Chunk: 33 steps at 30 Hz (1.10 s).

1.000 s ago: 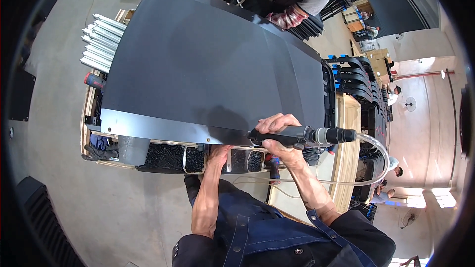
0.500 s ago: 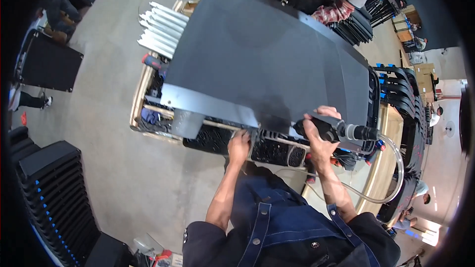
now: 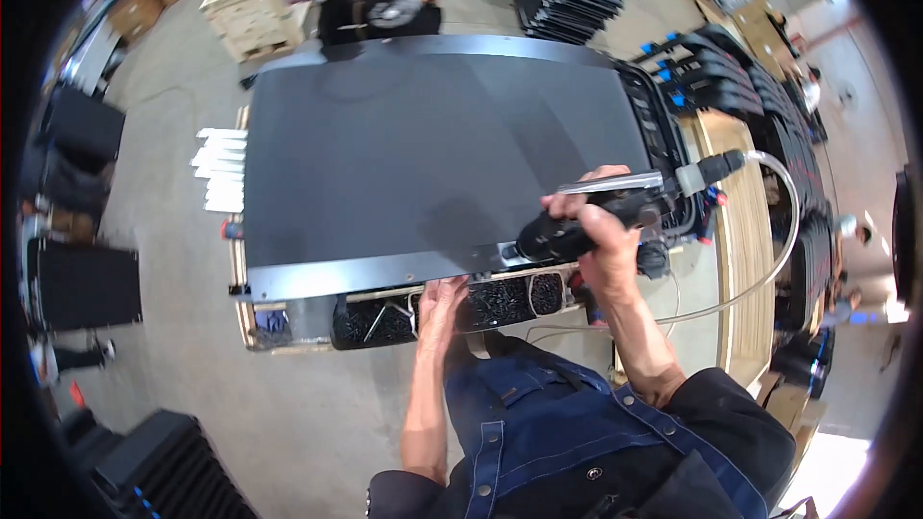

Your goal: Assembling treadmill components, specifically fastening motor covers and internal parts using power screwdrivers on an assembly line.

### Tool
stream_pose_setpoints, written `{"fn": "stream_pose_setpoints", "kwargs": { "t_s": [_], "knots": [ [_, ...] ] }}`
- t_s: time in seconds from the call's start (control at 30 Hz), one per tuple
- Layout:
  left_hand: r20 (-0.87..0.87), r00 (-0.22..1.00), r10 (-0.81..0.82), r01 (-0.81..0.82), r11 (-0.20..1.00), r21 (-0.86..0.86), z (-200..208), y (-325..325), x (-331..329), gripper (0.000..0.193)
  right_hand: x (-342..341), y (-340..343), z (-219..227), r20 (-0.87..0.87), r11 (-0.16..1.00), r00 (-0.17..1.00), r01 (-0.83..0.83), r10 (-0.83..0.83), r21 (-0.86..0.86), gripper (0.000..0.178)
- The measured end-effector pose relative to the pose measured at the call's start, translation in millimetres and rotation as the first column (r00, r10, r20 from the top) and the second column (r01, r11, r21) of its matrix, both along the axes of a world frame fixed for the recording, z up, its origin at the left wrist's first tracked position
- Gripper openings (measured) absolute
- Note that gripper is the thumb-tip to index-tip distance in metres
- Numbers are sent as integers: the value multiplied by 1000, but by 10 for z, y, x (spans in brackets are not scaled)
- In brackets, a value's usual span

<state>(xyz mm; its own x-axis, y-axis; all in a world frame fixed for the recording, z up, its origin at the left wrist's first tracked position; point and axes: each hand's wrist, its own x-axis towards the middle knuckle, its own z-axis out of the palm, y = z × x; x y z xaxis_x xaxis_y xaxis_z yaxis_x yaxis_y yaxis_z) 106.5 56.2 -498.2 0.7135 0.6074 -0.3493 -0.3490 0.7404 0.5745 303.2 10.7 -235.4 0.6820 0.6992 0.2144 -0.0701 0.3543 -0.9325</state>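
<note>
A large dark grey metal panel [image 3: 423,154] lies flat on a wooden workbench in front of me. My right hand [image 3: 601,235] grips a black pneumatic tool [image 3: 596,216] whose tip sits at the panel's near edge; a clear air hose [image 3: 784,231] loops off to the right. Just under that near edge, my left hand [image 3: 442,303] reaches into a tray of small dark screws [image 3: 505,300], its fingers down among them.
Another person's hands [image 3: 394,10] are at the panel's far edge. White strips [image 3: 219,168] lie left of the panel. Stacks of black parts [image 3: 711,67] stand at the right and back. Black crates [image 3: 87,284] sit on the concrete floor at the left.
The view swung so the panel now lies square in front of me. My right hand kept hold of the tool at the near edge. My left hand stayed by the screw tray.
</note>
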Motion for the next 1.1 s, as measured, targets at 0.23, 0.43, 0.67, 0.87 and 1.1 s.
{"fn": "stream_pose_setpoints", "kwargs": {
  "t_s": [0.23, 0.43, 0.67, 0.87, 1.1],
  "knots": [
    [-144, 946, 290, -310, 939, -146, 152, -258, 586, 58, 556, -2059, -85, -136, 837, 885, 359, -446, -413, 41],
    [-222, 908, 356, -361, 932, 18, 244, -312, 713, 51, 1552, -4200, -372, 502, 157, 553, 760, -665, -630, 33],
    [-353, 803, 480, -504, 863, 29, 293, -254, 924, 60, 3170, -5298, -1394, 491, 273, 648, 725, -583, -633, 41],
    [-437, 797, 417, -423, 902, 90, 34, 76, 689, 59, 4051, -5331, -2920, 359, 334, 803, 543, -476, -771, 49],
    [-573, 506, 645, -256, 746, 614, 334, -219, 719, 57, 4294, -5127, -3497, 320, 215, 761, 509, -565, -833, 59]
  ]
}}
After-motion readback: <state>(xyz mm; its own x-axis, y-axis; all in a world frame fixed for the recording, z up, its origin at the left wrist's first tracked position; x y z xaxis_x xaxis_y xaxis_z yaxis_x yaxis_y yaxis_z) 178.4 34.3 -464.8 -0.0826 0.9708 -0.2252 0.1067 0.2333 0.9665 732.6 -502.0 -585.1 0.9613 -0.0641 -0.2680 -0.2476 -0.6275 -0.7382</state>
